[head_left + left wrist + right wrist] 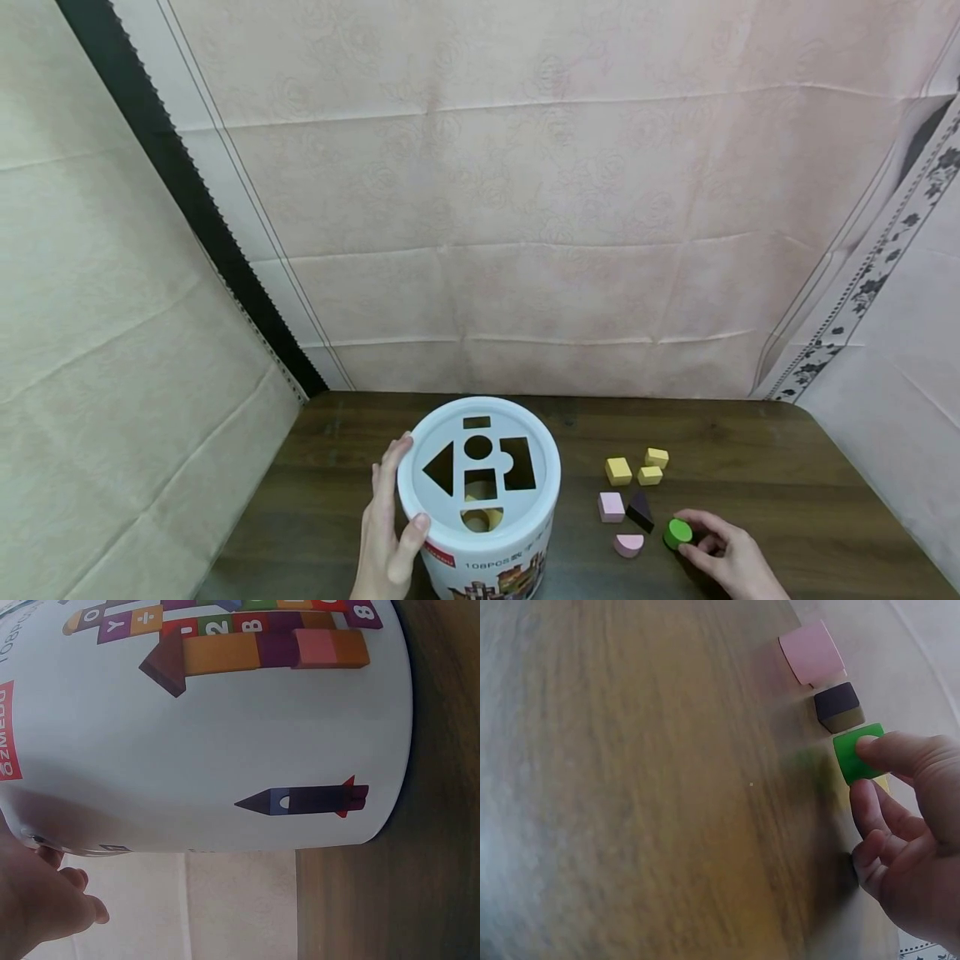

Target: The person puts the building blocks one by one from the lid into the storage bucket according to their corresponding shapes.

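A white bucket with a pale blue shape-sorter lid (442,533) stands on the table, with yellow blocks partly visible through its holes. My left hand (392,525) holds it at the left rim, fingers along the side and thumb at the front; in the left wrist view the printed bucket wall (187,750) fills most of the picture. Between thumb and fingers my right hand (726,554) pinches a green round block (677,533). Beside it are a dark triangular block (640,512), a pink square block (611,507) and a pink half-round block (628,545).
Three yellow blocks, among them a cube (618,471), sit behind the pink and dark ones. Pale cloth (562,208) hangs at the back and both sides of the brown wooden table (795,467).
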The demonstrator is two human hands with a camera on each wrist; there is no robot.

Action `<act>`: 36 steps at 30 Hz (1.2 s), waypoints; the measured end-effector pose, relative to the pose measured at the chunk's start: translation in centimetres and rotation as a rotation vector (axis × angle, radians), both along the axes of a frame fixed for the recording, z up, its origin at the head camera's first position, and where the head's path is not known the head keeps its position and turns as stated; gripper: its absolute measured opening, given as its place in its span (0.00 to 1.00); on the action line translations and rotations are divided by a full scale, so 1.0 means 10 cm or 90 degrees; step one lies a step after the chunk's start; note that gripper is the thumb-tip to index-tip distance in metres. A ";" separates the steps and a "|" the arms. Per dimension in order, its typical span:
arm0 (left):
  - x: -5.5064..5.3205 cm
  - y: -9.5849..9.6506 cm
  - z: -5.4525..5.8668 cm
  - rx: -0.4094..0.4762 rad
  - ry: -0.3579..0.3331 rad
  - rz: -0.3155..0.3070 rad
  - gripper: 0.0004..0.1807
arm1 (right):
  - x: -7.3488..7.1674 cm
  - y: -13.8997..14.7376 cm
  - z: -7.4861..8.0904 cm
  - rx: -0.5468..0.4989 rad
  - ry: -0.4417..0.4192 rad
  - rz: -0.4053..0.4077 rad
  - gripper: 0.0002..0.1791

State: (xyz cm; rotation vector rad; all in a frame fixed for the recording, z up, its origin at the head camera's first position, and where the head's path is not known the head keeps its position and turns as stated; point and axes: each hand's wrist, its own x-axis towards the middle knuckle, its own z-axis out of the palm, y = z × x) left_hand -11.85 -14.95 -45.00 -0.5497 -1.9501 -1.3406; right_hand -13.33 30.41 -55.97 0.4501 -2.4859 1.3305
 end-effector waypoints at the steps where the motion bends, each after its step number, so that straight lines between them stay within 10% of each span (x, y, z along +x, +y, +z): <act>1: 0.00 0.00 0.00 0.000 0.001 0.001 0.39 | 0.00 0.00 0.02 0.000 -0.003 -0.006 0.20; 12: -0.01 0.00 0.00 0.002 0.000 0.002 0.38 | -0.02 -0.03 0.25 0.009 -0.063 -0.020 0.19; 36: -0.01 0.00 -0.01 0.006 0.002 0.000 0.38 | -0.20 -0.19 0.91 0.063 0.111 0.063 0.24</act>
